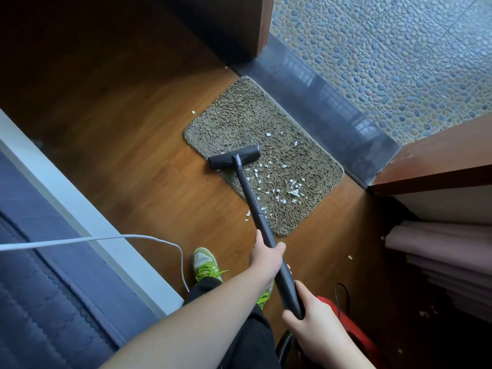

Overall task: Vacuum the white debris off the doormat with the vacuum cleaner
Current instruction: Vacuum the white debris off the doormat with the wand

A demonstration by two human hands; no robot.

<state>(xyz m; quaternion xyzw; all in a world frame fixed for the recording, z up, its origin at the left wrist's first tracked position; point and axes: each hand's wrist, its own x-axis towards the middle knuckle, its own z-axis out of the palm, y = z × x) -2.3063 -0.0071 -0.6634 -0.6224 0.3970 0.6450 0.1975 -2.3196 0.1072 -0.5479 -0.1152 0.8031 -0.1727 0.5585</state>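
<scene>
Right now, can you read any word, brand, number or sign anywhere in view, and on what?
None. No readable text shows on the vacuum wand, the floor head, the red vacuum body, the doormat or the green shoe.

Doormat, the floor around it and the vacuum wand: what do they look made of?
The doormat looks like shaggy grey-brown textile pile, matte, its looped fibres catching the white bits. The floor looks like wood or wood-look laminate: brown grain, plank seams, a soft sheen. The wand and nozzle appear to be matte black plastic, though the wand could be metal.
</scene>
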